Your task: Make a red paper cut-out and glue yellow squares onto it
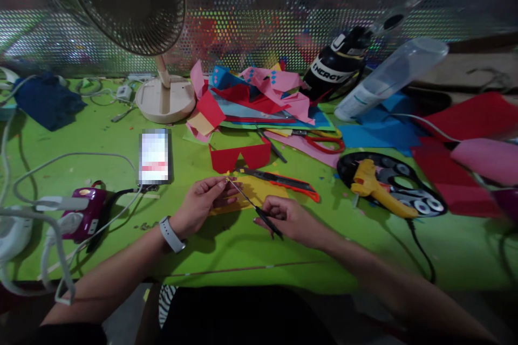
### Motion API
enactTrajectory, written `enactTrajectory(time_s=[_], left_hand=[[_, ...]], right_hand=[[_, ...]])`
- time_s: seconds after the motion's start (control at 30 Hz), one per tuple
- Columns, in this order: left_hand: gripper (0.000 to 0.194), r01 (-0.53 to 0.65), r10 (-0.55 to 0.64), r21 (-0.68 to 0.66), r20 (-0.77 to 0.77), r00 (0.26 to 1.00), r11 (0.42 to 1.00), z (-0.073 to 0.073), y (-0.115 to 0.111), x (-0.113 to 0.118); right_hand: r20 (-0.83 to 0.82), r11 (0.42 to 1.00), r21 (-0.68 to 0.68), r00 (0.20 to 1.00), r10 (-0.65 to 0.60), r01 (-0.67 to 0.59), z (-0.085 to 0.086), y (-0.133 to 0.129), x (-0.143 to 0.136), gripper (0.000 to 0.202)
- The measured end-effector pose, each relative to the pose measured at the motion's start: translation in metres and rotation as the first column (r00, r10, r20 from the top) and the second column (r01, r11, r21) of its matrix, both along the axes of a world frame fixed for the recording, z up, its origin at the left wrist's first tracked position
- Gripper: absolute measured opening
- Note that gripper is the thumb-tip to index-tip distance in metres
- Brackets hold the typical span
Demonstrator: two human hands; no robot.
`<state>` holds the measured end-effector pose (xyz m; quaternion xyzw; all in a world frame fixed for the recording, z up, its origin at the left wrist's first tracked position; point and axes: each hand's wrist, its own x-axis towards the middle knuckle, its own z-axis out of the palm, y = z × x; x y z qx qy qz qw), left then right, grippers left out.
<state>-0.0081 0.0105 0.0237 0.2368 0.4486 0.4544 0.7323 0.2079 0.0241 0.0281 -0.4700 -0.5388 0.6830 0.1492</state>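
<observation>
My right hand (288,216) is closed around the black handle of a thin metal tool (264,215); whether it is tweezers or scissors is hard to tell. Its slim tip points up and left, reaching the fingertips of my left hand (206,197). Those fingers pinch a tiny yellow piece (227,179). Under and beyond my hands lies a yellow paper sheet (259,191). An orange and black cutter (283,180) rests across the sheet's far edge. Just past it is a red paper shape (240,156) with a notch, like a pair of glasses.
A phone (154,156) and purple power adapter (87,213) with cables lie left. A fan (165,99), paper scraps (259,89) and black bottle (334,67) stand behind. A yellow glue gun (378,188) rests on a black palette (429,202) at right, near red-handled scissors (326,144).
</observation>
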Motion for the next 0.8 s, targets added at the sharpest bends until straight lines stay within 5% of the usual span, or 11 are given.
enactTrajectory(time_s=[0.23,0.4,0.53,0.63,0.8], left_hand=[[0.020,0.007,0.001,0.045,-0.168,0.986,0.999,0.012,0.007,-0.011],[0.032,-0.097,0.198,0.275,-0.367,0.909,0.957,0.017,0.024,-0.031],[0.034,-0.092,0.289,0.363,-0.539,0.791,0.927,0.010,0.038,-0.044],[0.031,-0.068,0.342,0.414,-0.635,0.692,0.908,0.003,0.043,-0.050],[0.052,0.165,0.501,0.622,-0.737,0.453,0.766,-0.006,0.044,-0.054]], right_hand=[[-0.017,0.994,0.069,0.996,-0.085,0.086,0.006,0.008,0.007,0.052],[0.019,0.951,0.260,0.984,-0.179,0.167,0.025,0.024,0.026,0.049],[0.178,0.793,0.587,0.931,-0.320,0.160,0.030,0.045,0.050,0.046],[0.377,0.628,0.778,0.786,-0.491,0.019,0.027,0.062,0.071,0.037],[0.565,0.596,0.781,0.616,-0.549,-0.185,0.020,0.080,0.095,0.024]])
